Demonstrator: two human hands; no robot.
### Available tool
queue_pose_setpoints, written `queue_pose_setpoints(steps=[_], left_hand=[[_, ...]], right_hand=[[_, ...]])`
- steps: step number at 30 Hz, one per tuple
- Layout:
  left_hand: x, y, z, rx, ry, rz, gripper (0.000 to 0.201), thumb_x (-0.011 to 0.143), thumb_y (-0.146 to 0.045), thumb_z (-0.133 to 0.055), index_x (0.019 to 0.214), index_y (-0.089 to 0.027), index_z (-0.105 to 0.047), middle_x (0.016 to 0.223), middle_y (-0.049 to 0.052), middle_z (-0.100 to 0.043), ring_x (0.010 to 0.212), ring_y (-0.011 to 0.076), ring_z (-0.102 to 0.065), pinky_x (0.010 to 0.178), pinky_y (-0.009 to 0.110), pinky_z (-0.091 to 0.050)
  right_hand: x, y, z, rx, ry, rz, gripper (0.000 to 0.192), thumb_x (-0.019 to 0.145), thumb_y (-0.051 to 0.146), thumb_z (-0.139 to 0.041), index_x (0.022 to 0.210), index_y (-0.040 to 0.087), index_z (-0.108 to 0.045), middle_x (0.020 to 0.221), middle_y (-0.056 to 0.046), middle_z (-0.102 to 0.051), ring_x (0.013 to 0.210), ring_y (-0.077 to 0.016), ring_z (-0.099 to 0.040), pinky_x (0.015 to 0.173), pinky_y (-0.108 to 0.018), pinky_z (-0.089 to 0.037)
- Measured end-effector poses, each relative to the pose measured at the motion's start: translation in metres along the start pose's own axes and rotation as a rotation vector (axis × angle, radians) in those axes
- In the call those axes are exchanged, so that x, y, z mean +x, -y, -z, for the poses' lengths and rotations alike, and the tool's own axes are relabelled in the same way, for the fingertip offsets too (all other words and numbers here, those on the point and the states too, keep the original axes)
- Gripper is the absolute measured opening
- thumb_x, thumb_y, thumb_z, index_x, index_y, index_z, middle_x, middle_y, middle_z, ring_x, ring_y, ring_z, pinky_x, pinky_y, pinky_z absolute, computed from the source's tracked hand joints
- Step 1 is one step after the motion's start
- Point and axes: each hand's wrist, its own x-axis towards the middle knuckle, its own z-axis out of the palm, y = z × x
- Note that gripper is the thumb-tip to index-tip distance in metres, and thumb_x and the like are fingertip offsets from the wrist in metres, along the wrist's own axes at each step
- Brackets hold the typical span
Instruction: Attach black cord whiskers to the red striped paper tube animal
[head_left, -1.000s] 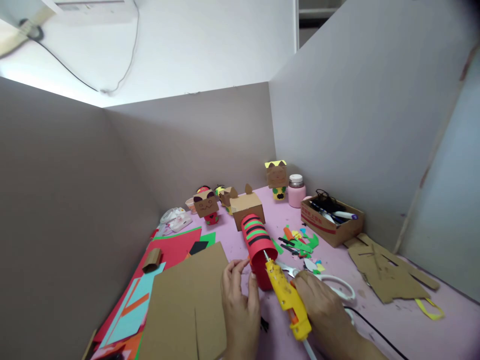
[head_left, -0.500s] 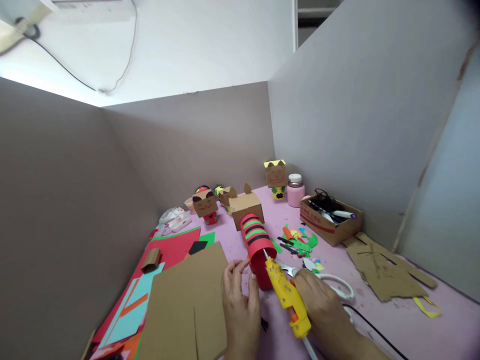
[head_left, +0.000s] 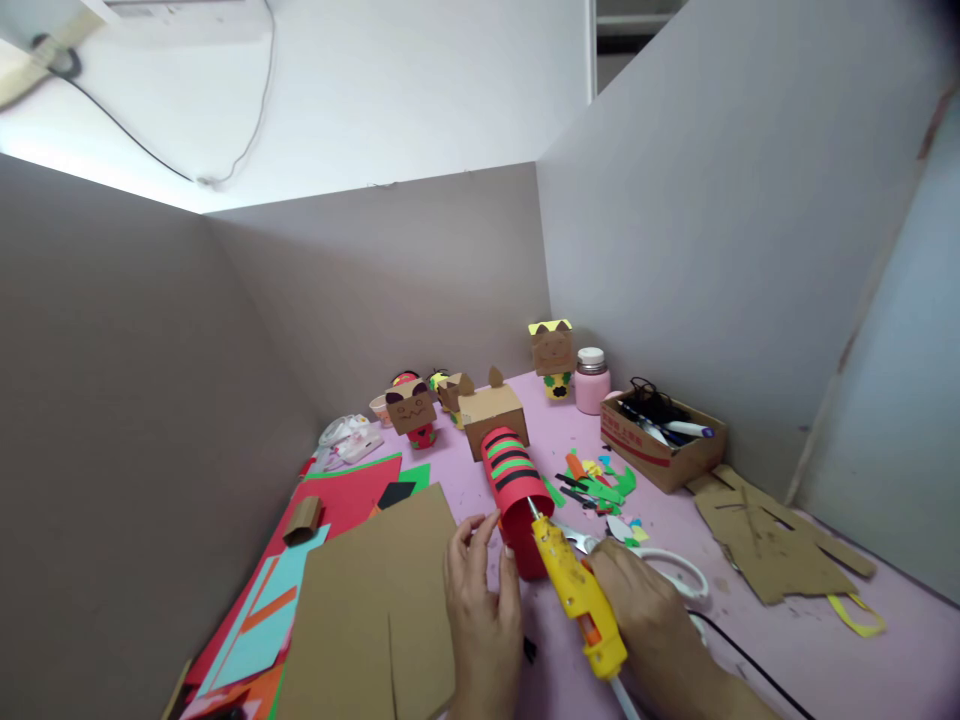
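Though near half-hidden scissors (head_left: 579, 541), right hand (head_left: 643, 605) around glue gun (head_left: 573, 582), left hand (head_left: 482, 592) at red tube (head_left: 519, 488), grip unclear.

Head-height view, forward and down

My L hand (head_left: 484, 600) is up front, back of it twd me, fingers bent fwd, thumb pointing fwd w/ a gap btwn it & the fingers. My R hand (head_left: 637, 600) is curled in a grip, bare R forearm (head_left: 716, 690) slanting in from lower R.
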Motion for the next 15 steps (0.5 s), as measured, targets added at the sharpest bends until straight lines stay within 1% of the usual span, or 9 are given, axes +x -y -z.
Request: queue_pose_setpoints(steps=[3,5,6,7,9,11,13,15], left_hand=[[-0.001,0.000,0.000,0.017,0.003,-0.007,0.031,0.087,-0.024,-0.040,0.116,-0.023,-0.051,0.114,0.010,-0.046,0.112,0.0226,-0.044,0.096,0.045,-0.036],[-0.001,0.000,-0.001,0.022,0.000,-0.013,0.032,0.087,-0.024,-0.039,0.116,-0.023,-0.051,0.113,0.010,-0.047,0.111,0.0227,-0.045,0.096,0.046,-0.037],[-0.001,0.001,-0.001,0.022,-0.006,-0.017,0.032,0.087,-0.024,-0.039,0.116,-0.023,-0.051,0.113,0.010,-0.047,0.110,0.0228,-0.046,0.095,0.046,-0.038],[-0.001,0.002,-0.002,0.022,-0.013,-0.023,0.032,0.086,-0.024,-0.040,0.116,-0.023,-0.051,0.113,0.010,-0.048,0.109,0.0230,-0.047,0.094,0.047,-0.039],[0.000,0.004,-0.002,0.029,-0.032,-0.035,0.032,0.086,-0.023,-0.041,0.117,-0.024,-0.052,0.113,0.010,-0.049,0.107,0.0234,-0.049,0.091,0.047,-0.042],[0.000,0.008,-0.003,0.048,-0.047,-0.050,0.032,0.086,-0.022,-0.042,0.116,-0.024,-0.052,0.113,0.010,-0.049,0.106,0.0234,-0.050,0.089,0.046,-0.044],[-0.001,0.013,-0.004,0.076,-0.053,-0.081,0.033,0.085,-0.021,-0.043,0.117,-0.025,-0.051,0.113,0.009,-0.049,0.107,0.0231,-0.049,0.088,0.045,-0.044],[-0.001,0.017,-0.006,0.093,-0.066,-0.126,0.034,0.085,-0.019,-0.043,0.118,-0.026,-0.049,0.113,0.009,-0.048,0.106,0.0224,-0.049,0.087,0.044,-0.044]], right_hand=[[0.000,0.001,0.002,0.018,-0.008,-0.006,0.026,0.092,0.021,-0.025,0.081,0.019,-0.048,0.058,-0.002,-0.054,0.050,-0.0184,-0.055,0.047,-0.029,-0.045],[-0.002,0.000,0.001,0.076,0.025,-0.030,0.025,0.091,0.021,-0.026,0.079,0.020,-0.048,0.059,-0.002,-0.056,0.051,-0.0182,-0.058,0.046,-0.027,-0.045],[-0.003,0.000,0.000,0.114,0.050,-0.066,0.024,0.091,0.023,-0.028,0.078,0.021,-0.048,0.060,-0.002,-0.057,0.052,-0.0180,-0.059,0.046,-0.027,-0.046],[-0.003,0.000,0.000,0.152,0.075,-0.122,0.023,0.090,0.026,-0.030,0.076,0.021,-0.048,0.060,-0.002,-0.058,0.052,-0.0180,-0.060,0.045,-0.026,-0.046],[-0.002,0.001,0.000,0.218,0.116,-0.280,0.024,0.088,0.037,-0.037,0.072,0.022,-0.047,0.058,0.000,-0.059,0.051,-0.0178,-0.060,0.044,-0.025,-0.045],[0.001,0.004,0.004,0.316,0.131,-0.428,0.032,0.083,0.049,-0.040,0.066,0.023,-0.047,0.054,0.001,-0.058,0.047,-0.0174,-0.058,0.044,-0.026,-0.045],[0.004,0.007,0.010,0.427,0.125,-0.511,0.039,0.080,0.058,-0.040,0.062,0.024,-0.049,0.051,0.002,-0.057,0.044,-0.0170,-0.056,0.043,-0.025,-0.045],[0.006,0.011,0.015,0.491,0.086,-0.552,0.044,0.078,0.063,-0.039,0.063,0.024,-0.054,0.050,0.001,-0.058,0.044,-0.0175,-0.056,0.043,-0.026,-0.045]])
